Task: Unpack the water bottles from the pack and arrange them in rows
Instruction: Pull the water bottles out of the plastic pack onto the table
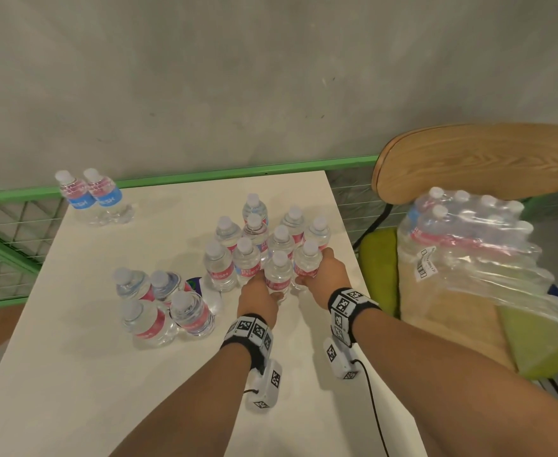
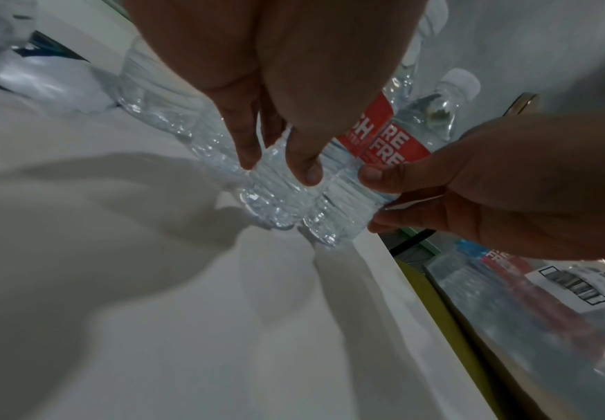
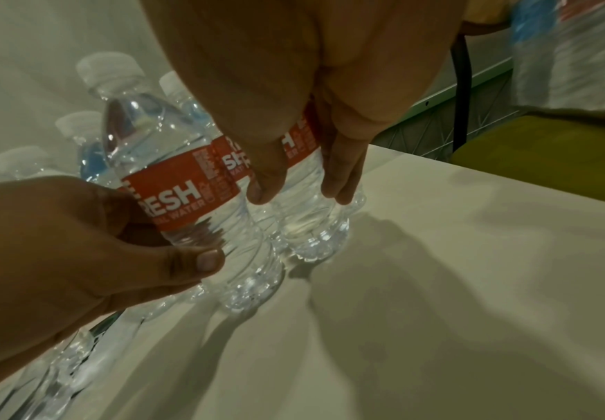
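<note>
Bottles [image 1: 278, 275] in both hands' grip

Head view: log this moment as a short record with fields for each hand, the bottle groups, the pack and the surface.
left hand: grips a front-row bottle low on its body
right hand: grips the next bottle to the right
main group: upright bottles in rough rows, mid-table
near group: four bottles, upright, apart from the rows
far pair: two bottles at the far left corner
pack: torn plastic wrap, bottles still inside, on the chair
table: white
</note>
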Motion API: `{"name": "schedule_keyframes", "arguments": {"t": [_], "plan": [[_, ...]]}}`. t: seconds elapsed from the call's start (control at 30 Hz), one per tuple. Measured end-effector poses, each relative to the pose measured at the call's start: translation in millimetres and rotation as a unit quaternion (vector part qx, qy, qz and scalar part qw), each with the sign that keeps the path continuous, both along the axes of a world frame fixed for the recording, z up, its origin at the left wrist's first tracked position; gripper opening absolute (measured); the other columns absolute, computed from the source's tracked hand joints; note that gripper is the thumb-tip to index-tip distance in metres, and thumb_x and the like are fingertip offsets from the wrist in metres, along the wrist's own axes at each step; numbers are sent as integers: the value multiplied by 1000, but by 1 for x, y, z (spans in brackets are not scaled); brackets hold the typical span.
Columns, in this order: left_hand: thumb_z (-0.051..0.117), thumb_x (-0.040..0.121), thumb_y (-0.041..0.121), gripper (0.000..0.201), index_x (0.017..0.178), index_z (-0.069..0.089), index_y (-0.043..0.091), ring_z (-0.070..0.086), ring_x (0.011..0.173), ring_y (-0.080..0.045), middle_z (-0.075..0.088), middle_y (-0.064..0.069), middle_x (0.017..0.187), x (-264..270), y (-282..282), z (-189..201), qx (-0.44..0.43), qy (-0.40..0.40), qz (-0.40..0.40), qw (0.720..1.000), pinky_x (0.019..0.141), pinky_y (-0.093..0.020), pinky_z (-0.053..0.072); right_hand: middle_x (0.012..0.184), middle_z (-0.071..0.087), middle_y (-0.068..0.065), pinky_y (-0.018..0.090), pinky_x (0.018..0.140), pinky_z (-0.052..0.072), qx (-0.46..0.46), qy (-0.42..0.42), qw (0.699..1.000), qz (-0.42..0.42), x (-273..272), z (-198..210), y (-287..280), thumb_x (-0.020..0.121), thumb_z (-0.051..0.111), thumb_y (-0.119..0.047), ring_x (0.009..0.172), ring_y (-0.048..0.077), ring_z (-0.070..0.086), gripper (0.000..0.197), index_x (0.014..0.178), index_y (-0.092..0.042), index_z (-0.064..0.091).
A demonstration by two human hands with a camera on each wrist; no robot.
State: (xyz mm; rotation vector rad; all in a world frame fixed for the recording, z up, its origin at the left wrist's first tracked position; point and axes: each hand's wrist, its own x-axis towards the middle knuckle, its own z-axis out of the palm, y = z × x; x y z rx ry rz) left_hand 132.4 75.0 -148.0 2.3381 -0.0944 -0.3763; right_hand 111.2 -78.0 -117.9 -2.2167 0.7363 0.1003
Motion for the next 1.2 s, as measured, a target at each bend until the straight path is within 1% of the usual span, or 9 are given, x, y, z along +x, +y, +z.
{"name": "schedule_keyframes", "arguments": {"t": [0.23, 0.47, 0.63, 0.7, 0.77, 0.87, 0.97, 1.1, 1.2], "plan": [[70, 84, 16, 47, 127, 51, 18, 60, 112, -30, 63, -6, 119, 2, 0, 5, 23, -3, -12, 1000, 91, -36, 47, 114, 66, 12, 30, 80, 47, -5, 5, 1000, 14, 0, 6, 0, 73, 83, -24, 105, 31, 63, 70, 128, -8, 42], [69, 84, 37, 41, 116, 60, 14, 62, 105, -25, 66, -6, 115, 1, 14, 15, 123, 28, -63, 990, 89, -33, 49, 127, 59, 7, 27, 91, 43, 33, 20, 999, 22, -26, 24, -8, 69, 86, -21, 117, 25, 57, 81, 136, -12, 41], [56, 90, 45, 32, 110, 59, 21, 61, 97, -18, 65, 1, 107, -26, 23, 33, 238, 33, -140, 960, 84, -31, 51, 97, 68, -8, 21, 77, 52, 61, 35, 989, 130, -90, 35, -33, 81, 74, -34, 77, 5, 60, 26, 104, -27, 63], [53, 91, 40, 15, 97, 59, 27, 60, 84, -11, 65, 9, 94, -46, 8, 45, 188, -11, -175, 967, 79, -31, 53, 82, 70, -4, 21, 69, 54, 85, 46, 983, 153, -126, 43, -51, 84, 72, -31, 66, 3, 60, 8, 87, -26, 66], [54, 90, 36, 9, 91, 60, 30, 58, 78, -5, 64, 14, 86, -66, -19, 54, 101, -15, -258, 961, 77, -32, 53, 76, 70, 1, 20, 63, 55, 97, 62, 982, 149, -159, 50, -76, 84, 72, -27, 63, 7, 62, 9, 78, -25, 67], [55, 90, 37, 12, 96, 63, 29, 57, 78, -6, 64, 12, 88, -95, -72, 61, 35, 26, -410, 911, 79, -32, 51, 65, 62, -3, 16, 55, 47, 35, 68, 994, 84, -193, 50, -126, 82, 72, -24, 61, 12, 58, 14, 72, -18, 64], [56, 89, 36, 14, 96, 65, 28, 57, 78, -7, 65, 10, 88, -112, -128, 63, 10, 33, -490, 871, 77, -30, 51, 58, 56, -5, 26, 56, 42, -40, 68, 997, 0, -206, 42, -177, 81, 73, -30, 56, 10, 51, 25, 66, -18, 57], [61, 90, 28, 10, 97, 67, 24, 56, 73, -7, 61, 10, 82, -117, -200, 59, -9, 74, -504, 861, 71, -22, 49, 69, 65, 0, 30, 64, 47, -58, 69, 993, -75, -197, 40, -232, 86, 68, -35, 66, 16, 61, 18, 73, -26, 60], [59, 91, 22, 23, 114, 64, 23, 58, 74, -6, 63, 7, 95, -116, -254, 56, -26, 76, -464, 882, 70, -17, 48, 82, 70, 9, 33, 74, 48, -93, 141, 984, -63, -181, 45, -261, 94, 54, -43, 80, 24, 64, 40, 84, -7, 68]]}}
